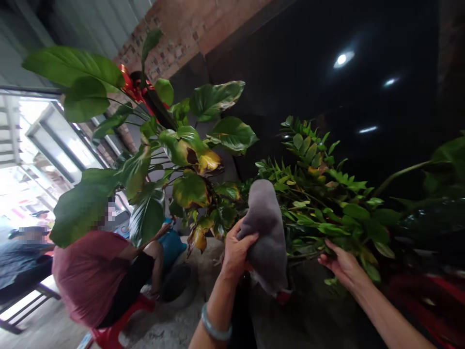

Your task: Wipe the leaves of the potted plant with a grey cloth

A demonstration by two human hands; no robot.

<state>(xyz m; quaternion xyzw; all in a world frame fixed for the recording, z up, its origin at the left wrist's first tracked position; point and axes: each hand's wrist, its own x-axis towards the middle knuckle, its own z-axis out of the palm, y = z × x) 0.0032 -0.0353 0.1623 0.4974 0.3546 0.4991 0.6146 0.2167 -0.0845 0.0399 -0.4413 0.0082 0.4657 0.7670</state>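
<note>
My left hand (237, 247), with a pale bangle (216, 325) on the wrist, grips a grey cloth (267, 232) that hangs down in front of the plants. To the right, my right hand (341, 265) is closed by a stem at the lower edge of a bushy plant (327, 208) with many small glossy leaves. Its fingertips are partly hidden among the leaves, and the stem appears pinched in them. Left of the cloth stands a tall broad-leaved plant (163, 145); several of its leaves are yellowed and brown.
A person in a red shirt (89, 276) sits on a red stool (119, 327) at lower left, near a blue container (173, 247) and a dark basin (179, 286). Another person (25, 261) sits farther left. A dark glossy wall (290, 63) rises behind the plants.
</note>
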